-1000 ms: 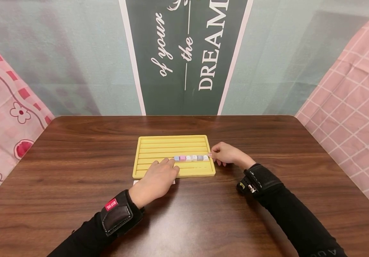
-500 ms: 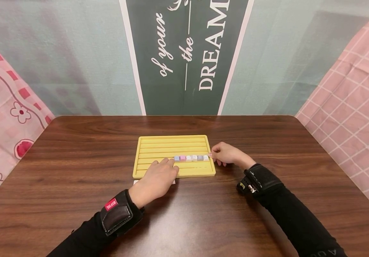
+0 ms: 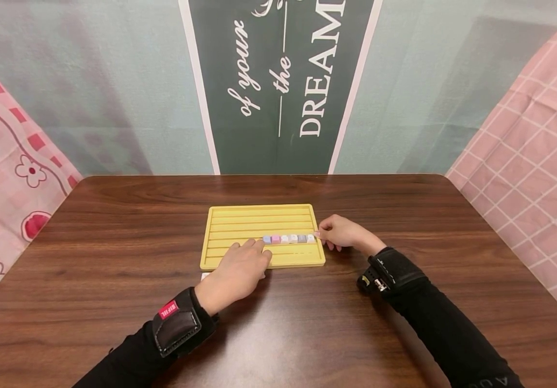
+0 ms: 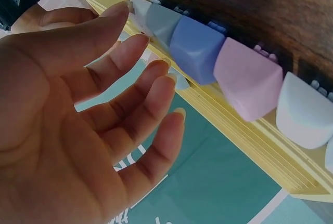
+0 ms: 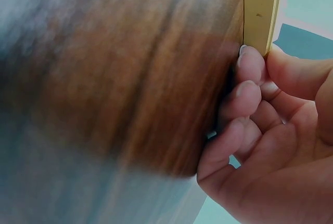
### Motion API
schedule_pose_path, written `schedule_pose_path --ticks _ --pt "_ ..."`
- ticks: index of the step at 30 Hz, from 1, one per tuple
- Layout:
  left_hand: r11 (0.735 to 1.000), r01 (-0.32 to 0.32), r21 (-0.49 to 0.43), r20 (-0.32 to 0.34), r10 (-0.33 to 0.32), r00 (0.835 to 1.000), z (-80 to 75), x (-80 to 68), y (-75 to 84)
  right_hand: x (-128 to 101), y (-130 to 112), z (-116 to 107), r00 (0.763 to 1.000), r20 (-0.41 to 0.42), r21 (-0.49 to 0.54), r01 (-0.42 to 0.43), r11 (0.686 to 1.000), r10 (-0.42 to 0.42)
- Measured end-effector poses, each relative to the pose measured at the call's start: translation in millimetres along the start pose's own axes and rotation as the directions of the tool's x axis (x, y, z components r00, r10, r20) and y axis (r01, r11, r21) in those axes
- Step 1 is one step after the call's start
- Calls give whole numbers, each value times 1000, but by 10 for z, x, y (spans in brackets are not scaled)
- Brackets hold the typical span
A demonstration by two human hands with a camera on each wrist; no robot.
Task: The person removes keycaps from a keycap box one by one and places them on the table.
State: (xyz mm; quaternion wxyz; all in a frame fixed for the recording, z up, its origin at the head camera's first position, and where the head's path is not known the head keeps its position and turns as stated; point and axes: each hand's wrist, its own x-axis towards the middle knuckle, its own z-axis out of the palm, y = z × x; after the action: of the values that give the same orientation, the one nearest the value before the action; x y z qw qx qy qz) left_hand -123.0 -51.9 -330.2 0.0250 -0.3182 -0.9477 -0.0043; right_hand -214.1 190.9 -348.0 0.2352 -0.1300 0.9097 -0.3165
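The left hand [image 3: 237, 272], fingers apart, hangs just beside pastel blocky keycaps [image 4: 197, 49] lined along the rectangular yellow tray [image 3: 254, 219]; the right hand [image 3: 342, 231] pinches its edge.

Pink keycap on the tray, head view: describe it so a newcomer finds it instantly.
A yellow tray lies on the brown table, with a row of small keycaps on it. The pink keycap is the second visible from the left hand, between a blue cap and a white cap, and the only pink one visible in that row.

Yellow tray [image 3: 249, 220], blue, pink, white and grey keycaps [image 3: 285, 239], brown wood-grained table [image 3: 298, 334]
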Motion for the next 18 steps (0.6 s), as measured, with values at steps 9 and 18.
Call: schedule_pose_path --ticks 9,18 --pt "1000 -5 -8 -31 5 1000 -14 -14 -13 1 -10 1 1000 -1 0 0 1000 0" --pt "1000 -11 -10 -38 11 999 -26 6 -42 -7 -19 -5 1000 5 11 3 1000 -3"
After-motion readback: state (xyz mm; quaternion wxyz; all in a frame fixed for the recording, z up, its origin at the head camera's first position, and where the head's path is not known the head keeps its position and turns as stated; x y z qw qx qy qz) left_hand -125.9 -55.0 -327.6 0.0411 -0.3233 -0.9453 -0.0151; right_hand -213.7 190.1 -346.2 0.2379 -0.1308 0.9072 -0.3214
